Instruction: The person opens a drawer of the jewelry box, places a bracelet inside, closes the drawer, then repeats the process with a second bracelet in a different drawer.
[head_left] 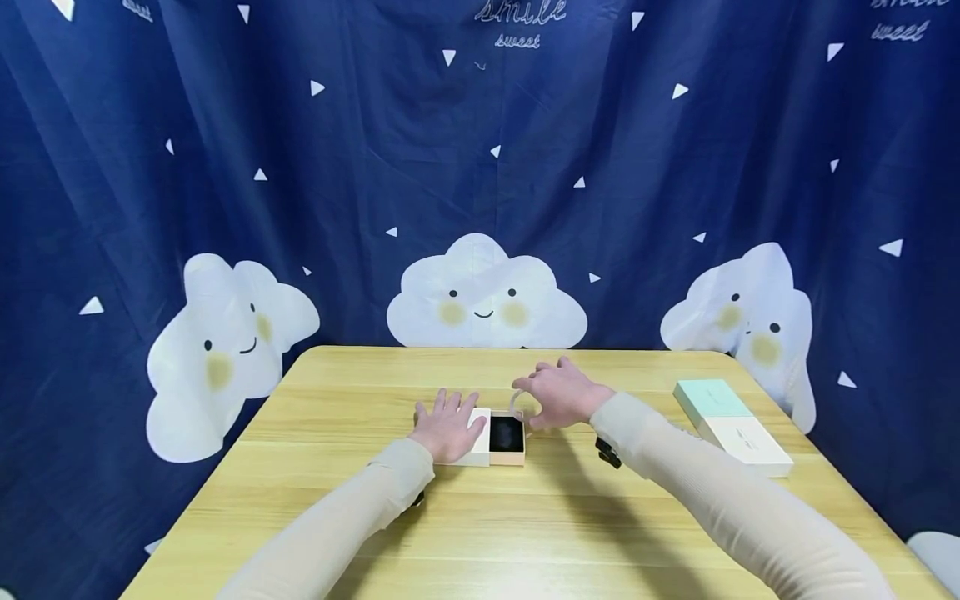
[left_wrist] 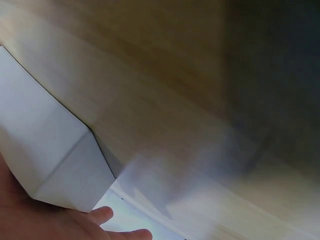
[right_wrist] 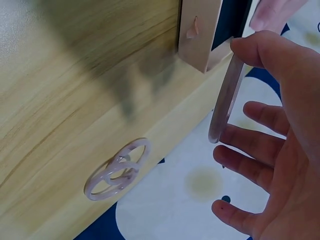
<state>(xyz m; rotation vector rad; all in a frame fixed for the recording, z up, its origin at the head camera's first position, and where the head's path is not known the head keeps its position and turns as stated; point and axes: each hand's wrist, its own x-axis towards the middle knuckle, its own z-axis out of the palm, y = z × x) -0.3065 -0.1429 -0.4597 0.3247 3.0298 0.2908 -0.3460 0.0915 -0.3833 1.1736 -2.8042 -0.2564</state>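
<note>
A white box sleeve (head_left: pixel 477 457) lies on the table with a pale pink drawer (head_left: pixel 507 459) slid partway out on its right, showing a black lining. My left hand (head_left: pixel 447 429) rests on the sleeve with fingers spread; the left wrist view shows the sleeve's pale side (left_wrist: pixel 42 100) beside the palm. Just beyond the drawer's far right corner, my right hand (head_left: pixel 558 396) pinches a pale bangle (right_wrist: pixel 227 102) between thumb and fingers. The bangle stands on edge, its top near the drawer. Two more pale bangles (right_wrist: pixel 117 170) lie overlapping on the table, seen in the right wrist view.
Toward the table's right edge lie a mint-green box (head_left: pixel 712 398) and a white box (head_left: pixel 746 442), end to end. A dark blue curtain (head_left: pixel 337 167) with clouds hangs behind the wooden table (head_left: pixel 360 379). A small ribbon tab (right_wrist: pixel 193 29) sticks out of the drawer's end.
</note>
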